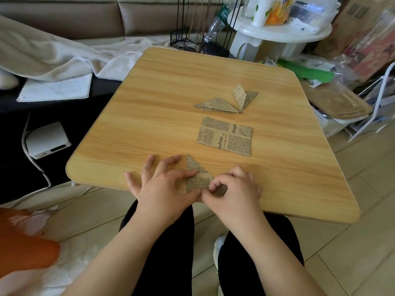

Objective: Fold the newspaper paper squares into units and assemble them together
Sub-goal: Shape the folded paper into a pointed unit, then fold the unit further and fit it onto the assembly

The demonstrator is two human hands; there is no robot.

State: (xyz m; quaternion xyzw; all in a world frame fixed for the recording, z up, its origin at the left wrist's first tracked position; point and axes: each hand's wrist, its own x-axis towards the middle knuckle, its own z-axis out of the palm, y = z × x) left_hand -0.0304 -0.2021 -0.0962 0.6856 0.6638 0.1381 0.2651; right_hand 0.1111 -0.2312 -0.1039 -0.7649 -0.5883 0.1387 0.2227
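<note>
Head view: mid-fold on a partly folded tan newsprint unit (197,178) at the wooden desk's (171,86) near edge. Left hand (164,189) and right hand (233,189) both pinching it. Flat newsprint square (225,135) mid-desk, two folded triangular units (226,101) beyond. Next, likely: pressing the crease.

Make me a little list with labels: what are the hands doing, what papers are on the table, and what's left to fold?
left hand: left hand pinches the paper being folded, other fingers spread
right hand: right hand pinches the same paper's near edge
where: near edge of the wooden table
flat paper: one unfolded newspaper square, lying beyond the hands
finished pieces: two folded units, their tips meeting, farther back
left to fold: the flat square, plus the piece in hand
joined yet: cannot tell
</note>
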